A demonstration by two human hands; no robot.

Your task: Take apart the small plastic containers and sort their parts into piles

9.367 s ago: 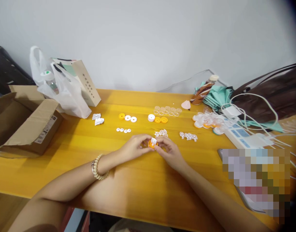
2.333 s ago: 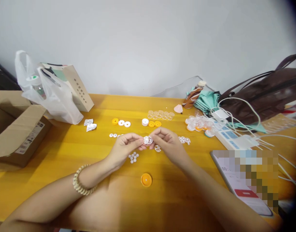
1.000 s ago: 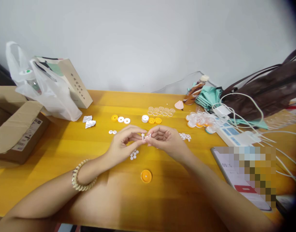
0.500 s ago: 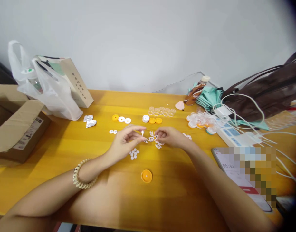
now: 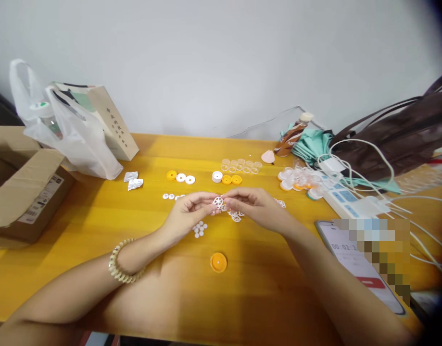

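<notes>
My left hand [image 5: 189,214] and my right hand [image 5: 255,206] meet above the middle of the yellow table [image 5: 98,226]. Both pinch a small white perforated plastic disc [image 5: 217,202] between their fingertips. Under the hands lie more white perforated pieces [image 5: 235,217] and a cluster of small white round dots [image 5: 199,229]. An orange cap [image 5: 218,262] lies open side up nearer to me. A beaded bracelet [image 5: 121,269] sits on my left wrist.
Rows of orange and white rings [image 5: 180,177], clear rings [image 5: 241,165] and assembled caps [image 5: 300,180] lie farther back. A cardboard box [image 5: 22,192] and plastic bag [image 5: 72,139] are at left. A power strip [image 5: 350,202], cables, brown bag [image 5: 397,139] and phone [image 5: 358,259] are at right.
Half a second ago my hands were apart, the left pinching a tiny piece and the right down at the white pieces. They have come together on a white disc.
</notes>
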